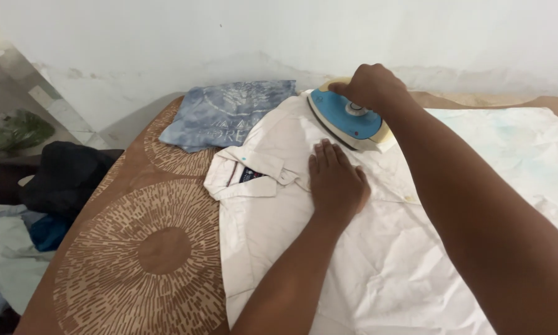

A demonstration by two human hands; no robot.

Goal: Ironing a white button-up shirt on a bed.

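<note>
A cream collared shirt (378, 260) lies spread flat on a brown patterned cover (148, 248). My left hand (334, 183) rests flat on the shirt just right of the collar (248, 177), palm down with fingers together. My right hand (369, 85) grips the handle of a blue and cream iron (347, 121), which sits tilted on the shirt's far shoulder area, close beyond my left fingertips. My right forearm crosses the shirt's right side and hides part of it.
A folded blue patterned garment (226, 111) lies on the cover at the far left, touching the shirt. A white wall (279, 37) runs behind. Dark and light blue clothes (49, 186) are piled on the floor at the left, past the cover's edge.
</note>
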